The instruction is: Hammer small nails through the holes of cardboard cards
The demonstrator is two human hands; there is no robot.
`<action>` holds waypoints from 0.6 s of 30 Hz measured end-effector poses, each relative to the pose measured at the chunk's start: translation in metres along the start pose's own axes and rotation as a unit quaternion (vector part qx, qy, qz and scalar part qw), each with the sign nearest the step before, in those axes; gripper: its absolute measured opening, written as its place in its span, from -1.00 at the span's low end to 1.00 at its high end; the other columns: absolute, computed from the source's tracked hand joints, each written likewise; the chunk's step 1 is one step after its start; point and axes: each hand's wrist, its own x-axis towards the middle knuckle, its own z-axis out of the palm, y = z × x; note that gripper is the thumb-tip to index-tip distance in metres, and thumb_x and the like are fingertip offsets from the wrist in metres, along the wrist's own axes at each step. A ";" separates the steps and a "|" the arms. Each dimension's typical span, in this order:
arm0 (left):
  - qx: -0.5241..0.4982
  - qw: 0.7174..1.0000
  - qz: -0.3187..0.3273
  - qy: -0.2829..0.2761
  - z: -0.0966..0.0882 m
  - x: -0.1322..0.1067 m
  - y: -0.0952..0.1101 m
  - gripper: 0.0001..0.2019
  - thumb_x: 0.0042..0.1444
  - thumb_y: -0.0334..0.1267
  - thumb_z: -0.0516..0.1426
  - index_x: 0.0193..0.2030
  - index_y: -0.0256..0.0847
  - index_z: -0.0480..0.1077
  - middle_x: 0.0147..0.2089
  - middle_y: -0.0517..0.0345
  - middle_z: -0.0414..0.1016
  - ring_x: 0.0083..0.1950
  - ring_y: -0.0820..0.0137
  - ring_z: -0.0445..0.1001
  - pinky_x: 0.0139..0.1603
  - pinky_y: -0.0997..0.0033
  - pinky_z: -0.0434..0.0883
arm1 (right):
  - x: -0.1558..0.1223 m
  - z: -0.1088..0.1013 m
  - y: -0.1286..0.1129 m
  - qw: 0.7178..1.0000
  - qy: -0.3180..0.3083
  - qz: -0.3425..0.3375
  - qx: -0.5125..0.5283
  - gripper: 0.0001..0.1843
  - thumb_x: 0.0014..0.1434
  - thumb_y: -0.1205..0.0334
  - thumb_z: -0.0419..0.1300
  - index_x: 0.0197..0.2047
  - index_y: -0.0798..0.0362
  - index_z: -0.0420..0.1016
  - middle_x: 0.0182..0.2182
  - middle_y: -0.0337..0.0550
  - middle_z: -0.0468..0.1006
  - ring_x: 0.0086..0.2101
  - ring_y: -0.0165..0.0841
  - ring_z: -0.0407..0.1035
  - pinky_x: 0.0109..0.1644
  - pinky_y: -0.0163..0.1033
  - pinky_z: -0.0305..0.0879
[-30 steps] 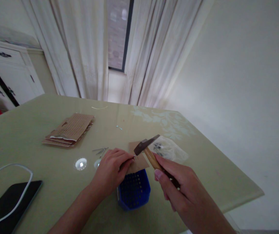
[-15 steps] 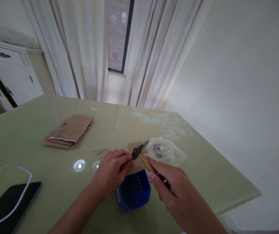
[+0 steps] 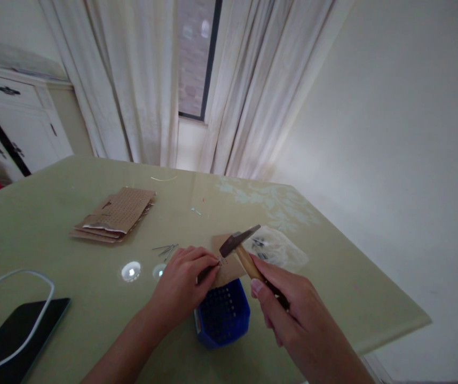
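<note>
The right grip (image 3: 289,309) is clamped around the wooden handle of a dark-headed metal hammer (image 3: 249,262), whose long axis runs forward and leftward from this grip, the head's blunt end pointing toward the left grip (image 3: 187,277). The left grip has thumb and forefinger together at a flat brown card (image 3: 231,273), though what they pinch is too small to tell. This seems a step of light tapping, so the next move calls for careful aim beside these fingertips.

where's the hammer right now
In the head view, the hammer is just right of centre, gripped in the right hand, its head over the brown sheet near the left hand.
</note>
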 end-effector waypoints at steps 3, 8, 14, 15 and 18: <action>0.002 1.000 -0.016 0.002 0.001 -0.003 -0.001 -0.85 0.27 -0.23 0.36 -0.03 -0.07 0.68 0.04 0.05 0.74 0.01 0.09 0.67 0.10 -0.02 0.54 | -0.003 -0.004 0.001 1.000 0.009 0.002 0.004 -0.47 0.58 -0.02 0.09 0.44 0.00 0.54 -0.60 -0.30 0.42 -0.57 -0.28 0.36 -0.34 -0.19 0.47; -0.007 0.999 -0.033 -0.004 0.002 -0.004 -0.002 -0.73 0.22 -0.19 0.40 0.05 -0.12 0.68 0.10 0.00 0.72 0.10 0.05 0.66 0.19 -0.06 0.57 | -0.007 -0.004 0.003 1.000 0.019 -0.008 -0.009 -0.46 0.56 -0.02 0.11 0.43 0.04 0.54 -0.58 -0.26 0.45 -0.50 -0.22 0.46 -0.29 -0.15 0.53; -0.028 0.999 -0.037 0.001 0.002 -0.004 -0.002 -0.75 0.24 -0.18 0.39 0.04 -0.09 0.64 0.10 0.03 0.69 0.10 0.10 0.66 0.19 0.01 0.58 | -0.001 0.009 0.006 0.999 -0.011 -0.031 -0.040 -0.53 0.56 0.08 0.11 0.39 0.02 0.58 -0.35 -0.07 0.68 -0.11 -0.07 0.64 0.10 0.00 0.56; -0.031 0.999 -0.037 0.000 0.002 -0.004 -0.002 -0.75 0.25 -0.17 0.39 0.04 -0.08 0.64 0.10 0.03 0.69 0.10 0.10 0.66 0.18 0.03 0.58 | 0.000 0.010 0.006 0.998 -0.015 -0.037 -0.045 -0.53 0.56 0.09 0.11 0.39 0.01 0.58 -0.24 -0.02 0.72 -0.05 -0.06 0.63 0.15 0.02 0.54; -0.030 0.999 -0.040 0.003 0.002 -0.005 -0.001 -0.72 0.25 -0.14 0.38 0.07 -0.08 0.62 0.12 0.02 0.67 0.12 0.10 0.65 0.19 0.04 0.58 | 0.001 0.012 0.007 0.998 -0.011 -0.038 -0.045 -0.53 0.57 0.09 0.10 0.42 -0.01 0.55 -0.14 0.01 0.75 -0.04 -0.07 0.64 0.21 0.05 0.52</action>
